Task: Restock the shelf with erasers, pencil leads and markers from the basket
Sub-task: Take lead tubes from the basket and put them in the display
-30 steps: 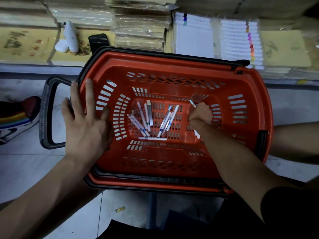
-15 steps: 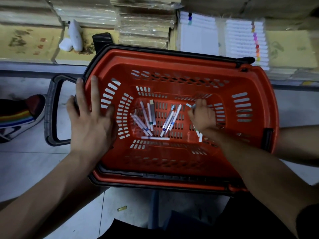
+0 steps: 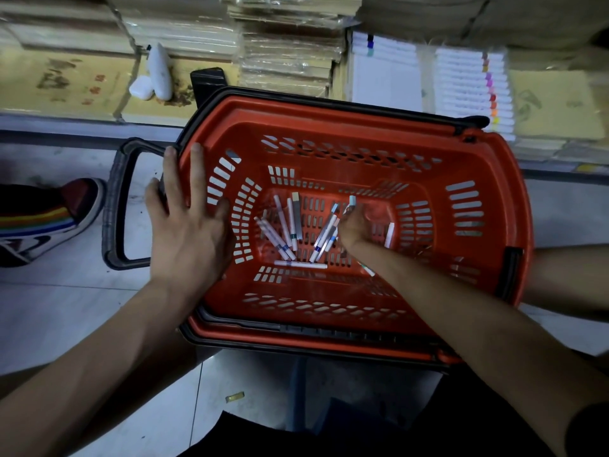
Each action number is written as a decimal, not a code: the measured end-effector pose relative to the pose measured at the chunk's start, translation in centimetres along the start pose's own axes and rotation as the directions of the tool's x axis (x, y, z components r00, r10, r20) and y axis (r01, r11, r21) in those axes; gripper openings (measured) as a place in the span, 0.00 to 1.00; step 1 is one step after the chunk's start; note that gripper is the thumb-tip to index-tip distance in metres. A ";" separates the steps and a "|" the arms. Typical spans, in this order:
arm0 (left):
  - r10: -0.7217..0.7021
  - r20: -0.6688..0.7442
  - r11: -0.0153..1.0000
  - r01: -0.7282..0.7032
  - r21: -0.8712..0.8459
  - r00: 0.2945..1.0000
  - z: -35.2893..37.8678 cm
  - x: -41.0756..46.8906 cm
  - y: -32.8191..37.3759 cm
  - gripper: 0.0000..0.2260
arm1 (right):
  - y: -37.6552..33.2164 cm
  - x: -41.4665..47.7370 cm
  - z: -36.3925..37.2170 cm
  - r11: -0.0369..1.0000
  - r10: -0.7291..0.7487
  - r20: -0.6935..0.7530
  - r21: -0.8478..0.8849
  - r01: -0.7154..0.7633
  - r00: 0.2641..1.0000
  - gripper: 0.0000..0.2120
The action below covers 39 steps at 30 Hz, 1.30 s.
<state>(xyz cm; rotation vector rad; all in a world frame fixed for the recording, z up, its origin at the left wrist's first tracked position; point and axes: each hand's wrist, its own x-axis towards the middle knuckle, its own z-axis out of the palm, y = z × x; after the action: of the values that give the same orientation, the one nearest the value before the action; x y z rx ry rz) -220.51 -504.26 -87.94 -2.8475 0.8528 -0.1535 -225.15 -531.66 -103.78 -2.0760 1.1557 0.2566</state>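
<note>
Down on the slotted floor of the basket [image 3: 461, 153]: markers [image 3: 293, 225], loose, fanned in two small clusters left of centre, one crosswise at the near edge, plus a lone marker [image 3: 389, 235] apart toward the right wall. Probably light, stiff and smooth-barrelled; apt to roll, slip out of a loose grip or snag a cap in the slots. Best taken across the mid-barrel, several bundled side by side.

Right hand [image 3: 354, 225] deep in the basket's middle, fingers curled round a few markers, a blue cap poking out beyond the knuckles and another end showing by the wrist. Left hand [image 3: 188, 225] spread flat over the basket's left rim and wall, seemingly steadying it, beside the black handle [image 3: 113, 206]. No erasers or pencil leads visible inside.

Beyond the basket's far rim, the shelf [image 3: 82, 125]: shelved marker rows [image 3: 468, 77] with coloured ends, wrapped paper packs [image 3: 286, 44], a white bottle [image 3: 159, 72]. Left of the basket, on the floor [image 3: 66, 308], a striped shoe [image 3: 49, 222].

Between bundle and shelf, only the basket's tall far wall to lift over, without spilling.
</note>
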 end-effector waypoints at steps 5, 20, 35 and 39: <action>0.002 0.003 0.999 -0.002 0.035 1.000 0.1 -0.1 0.1 0.22 | 0.9 1.8 3.3 0.961 0.196 0.030 0.190 -0.199 0.980 0.16; -0.003 0.012 0.999 0.002 0.039 1.000 0.2 -0.2 0.0 0.20 | 1.3 -0.1 4.5 0.932 0.326 -0.032 0.177 -0.315 0.945 0.11; -0.001 0.003 0.999 0.000 0.033 1.000 0.2 -0.2 0.1 0.18 | 1.6 -0.3 2.4 0.692 0.281 0.243 0.619 -0.372 0.928 0.20; -0.007 0.012 0.999 0.007 0.034 1.000 0.2 -0.3 0.2 0.18 | 1.0 0.3 2.9 0.670 0.250 0.261 0.649 -0.361 0.933 0.14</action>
<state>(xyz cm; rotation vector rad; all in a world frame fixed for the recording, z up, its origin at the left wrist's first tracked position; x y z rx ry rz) -220.80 -504.23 -88.19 -2.8175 0.8301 -0.1497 -225.33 -530.19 -106.52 -1.1750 1.2593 0.1065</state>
